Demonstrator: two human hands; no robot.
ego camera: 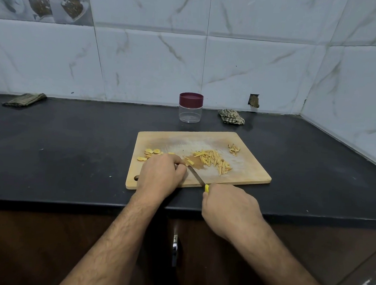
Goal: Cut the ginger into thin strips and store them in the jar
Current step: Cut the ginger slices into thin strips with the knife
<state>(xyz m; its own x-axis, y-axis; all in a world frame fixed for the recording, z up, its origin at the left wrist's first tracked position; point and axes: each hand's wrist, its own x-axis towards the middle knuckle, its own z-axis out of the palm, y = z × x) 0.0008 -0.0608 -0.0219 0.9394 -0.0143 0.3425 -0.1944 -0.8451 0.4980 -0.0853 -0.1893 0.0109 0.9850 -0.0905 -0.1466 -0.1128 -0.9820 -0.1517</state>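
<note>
Black stone surface runs wall to wall beneath white marble-pattern tiles. At far left, against the wall, lies a folded striped cloth.

Wooden cutting board sits mid-surface, long axis left to right. On its left part lie round ginger slices, pale yellow and flat, some overlapping. The left hand rests on the board just right of them, fingers curled down over a piece of ginger; the piece itself is mostly hidden, so the grip there cannot be told in detail.

Knife: blade narrow and dark, tip beside the left fingertips, long axis running from upper left to lower right toward the near board edge. Its yellow handle is enclosed by the right hand, grip fully closed around it.

Right of the blade lies a heap of ginger strips, thin, pale yellow, mostly aligned away from the person. Ginger peelings sit near the far right corner.

Behind the board stands a clear jar, upright, maroon lid on. A crumpled checked cloth lies to its right.
</note>
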